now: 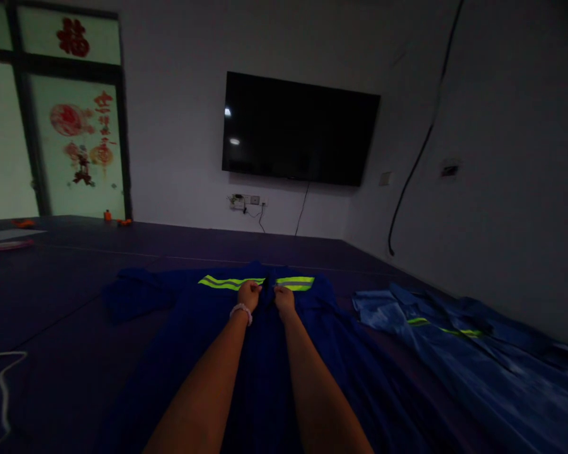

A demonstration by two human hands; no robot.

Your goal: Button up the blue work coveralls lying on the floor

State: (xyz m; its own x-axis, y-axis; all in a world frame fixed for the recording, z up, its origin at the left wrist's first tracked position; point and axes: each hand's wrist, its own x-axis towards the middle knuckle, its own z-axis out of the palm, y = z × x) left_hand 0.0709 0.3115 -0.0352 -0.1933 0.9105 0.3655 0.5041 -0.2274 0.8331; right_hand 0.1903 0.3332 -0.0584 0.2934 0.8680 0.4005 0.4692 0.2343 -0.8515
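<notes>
A dark blue work garment with short sleeves and yellow-green reflective strips lies spread on the floor in front of me. Both my arms reach forward over it to the chest. My left hand, with a beaded bracelet at the wrist, pinches the front edge beside the left strip. Opposite it, my right hand is closed on the other front edge by the right strip. A narrow gap in the front opening shows between the hands. The fingertips are small and dim, so the exact fastening cannot be made out.
Another blue garment with reflective strips lies on the purple floor at the right. A white cable runs at lower left. Small orange objects stand near the glass door. A television hangs on the far wall.
</notes>
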